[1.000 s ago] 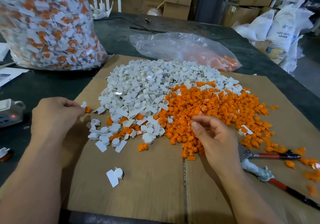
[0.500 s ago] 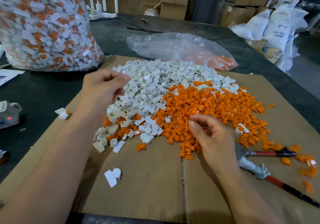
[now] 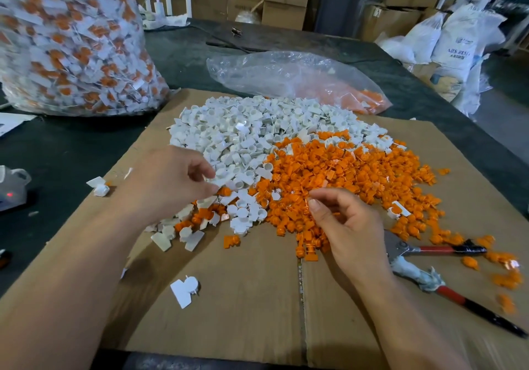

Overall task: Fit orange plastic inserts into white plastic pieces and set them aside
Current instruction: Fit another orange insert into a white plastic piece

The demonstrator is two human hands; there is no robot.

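White plastic now sits pinched between thumb and fingers of the left hand (image 3: 174, 181), a flat-tabbed white piece (image 3: 220, 181) lifted off the near edge of the white heap (image 3: 246, 138) just beyond that hand. A second ago this hand was out past the left edge of the cardboard (image 3: 234, 306), letting go of a finished part; half a second ago it was travelling in over the white heap with nothing visible in it. That finished part (image 3: 98, 186) lies on the dark table (image 3: 71, 146) to the left of the left hand, touching or nearly touching the cardboard's edge, so one cycle looks complete and the next is under way. The right hand (image 3: 343, 226) has barely shifted across the three moments: it rests at the near edge of the orange heap (image 3: 343, 175), fingers curled, thumb and forefinger closed together; a sliver of orange shows at the tips, but whether it is a held insert or the heap behind I cannot tell. Both hands are near each other, so joining the two parts seems the likely next step. A stray white piece (image 3: 184, 291) lies on the cardboard nearer the person than either hand, and red-handled pliers (image 3: 440, 251) lie just right of the right wrist.
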